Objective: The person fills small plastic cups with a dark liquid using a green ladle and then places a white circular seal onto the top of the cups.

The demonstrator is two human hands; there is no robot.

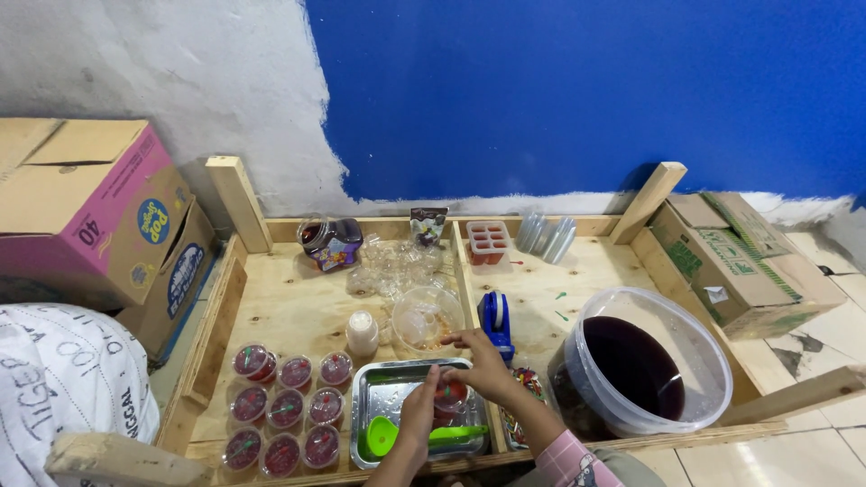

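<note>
Two hands close a small jelly cup over a metal tray.

In the lower centre of the frame, the small red jelly cup (450,395) is above the metal tray (370,382); the left hand (417,417) pinches it with curled fingers, and the right hand (485,364) has its fingers closed on its top. A green funnel (382,436) lies in the tray. Nine filled cups (284,408) stand at the lower left, and a bucket of dark liquid (642,365) at the right.

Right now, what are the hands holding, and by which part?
Both hands, the left hand and the right hand, hold a small clear cup of red filling by its sides, over the metal tray.
</note>
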